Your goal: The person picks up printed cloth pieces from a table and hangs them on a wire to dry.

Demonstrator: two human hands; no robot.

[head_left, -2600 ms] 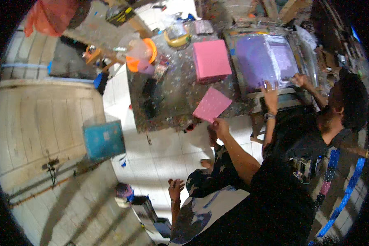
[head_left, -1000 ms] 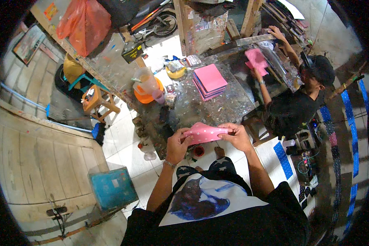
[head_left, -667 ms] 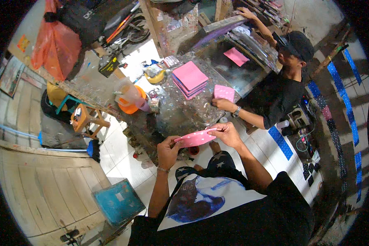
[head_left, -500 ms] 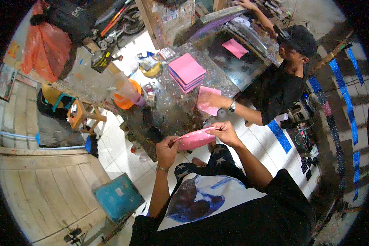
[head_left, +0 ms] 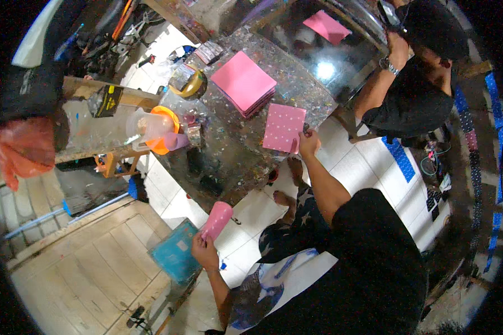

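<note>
My left hand point(head_left: 205, 252) is closed on the lower end of a pink sheet point(head_left: 220, 216), which curls over above a teal stool or box top. With my right hand point(head_left: 309, 143) I pinch the lower right corner of a pink sheet with white spots point(head_left: 285, 127) at the table's right edge. Its far corner reaches close to a stack of pink sheets point(head_left: 243, 80), plain on top. Whether the spotted sheet lies flat on the table or is lifted cannot be made out.
A co-worker point(head_left: 411, 89) with a wristwatch leans at a dark glossy panel point(head_left: 296, 42) carrying another pink sheet point(head_left: 327, 27). On the paint-specked table point(head_left: 223, 162) are a tape roll point(head_left: 189, 84), an orange container point(head_left: 167, 134) and a clear cup. The teal top point(head_left: 176, 251) stands lower left.
Both hands held one pink sheet; now my left has carried it down and left, and my right has moved to the spotted sheet. The co-worker's hand has withdrawn from the table.
</note>
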